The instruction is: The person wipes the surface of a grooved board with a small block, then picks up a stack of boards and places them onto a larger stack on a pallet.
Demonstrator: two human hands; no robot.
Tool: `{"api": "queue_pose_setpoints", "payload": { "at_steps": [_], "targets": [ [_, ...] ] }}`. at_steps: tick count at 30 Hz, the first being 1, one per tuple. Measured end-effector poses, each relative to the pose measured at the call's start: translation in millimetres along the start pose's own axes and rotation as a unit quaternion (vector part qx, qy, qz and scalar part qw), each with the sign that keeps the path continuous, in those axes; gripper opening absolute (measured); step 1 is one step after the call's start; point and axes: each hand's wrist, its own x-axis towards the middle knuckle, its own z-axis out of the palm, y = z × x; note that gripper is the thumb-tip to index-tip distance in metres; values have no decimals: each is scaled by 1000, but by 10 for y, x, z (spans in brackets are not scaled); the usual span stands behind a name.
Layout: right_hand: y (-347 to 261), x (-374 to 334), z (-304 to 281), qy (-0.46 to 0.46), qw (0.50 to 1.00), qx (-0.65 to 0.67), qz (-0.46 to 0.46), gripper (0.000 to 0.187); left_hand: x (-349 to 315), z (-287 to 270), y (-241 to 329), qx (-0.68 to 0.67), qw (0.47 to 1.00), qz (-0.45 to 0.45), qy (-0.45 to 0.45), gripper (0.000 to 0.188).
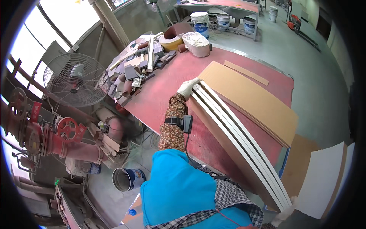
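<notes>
Several long boards [241, 147] with white edges and a brown outer face stand on edge, side by side, across the red worktable. My left hand [187, 88], in a white glove, is closed round their far end. At the near right end my right hand [285, 213], gloved too, is closed on the boards, partly cut by the dark rim. Flat on the table beside them lies a stack of brown panels [253, 101]. A narrow brown strip [246, 72] lies along the stack's far side.
The red worktable [160, 103] bears a heap of sanding blocks and scraps [139, 66] at its far left. A caged fan [76, 80] and red valve pipes [66, 131] stand left. A bucket [129, 179] is on the floor. White panels [322, 175] lean at right.
</notes>
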Motion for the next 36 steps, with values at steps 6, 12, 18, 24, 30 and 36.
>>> {"api": "queue_pose_setpoints", "payload": {
  "at_steps": [6,12,18,24,30,36],
  "targets": [
    [-286,-392,587,98,971,-143,-167,61,17,33,47,-268,951,-49,-149,44],
    [-447,-441,734,117,961,-196,-156,59,106,5,-340,-371,921,-89,-74,27],
    [-446,-380,767,98,962,-216,-132,58,-292,-347,-533,-281,956,-20,-78,26],
    [-50,4,149,-45,994,-98,-33,35,-1343,-749,-471,-397,914,-81,29,42],
    [-395,-203,847,-22,983,180,22,85,-1673,-723,-340,-263,961,-27,77,68],
    [-123,-442,663,-15,970,239,53,92,-1617,-761,-237,-247,968,-39,10,89]
  ]
}}
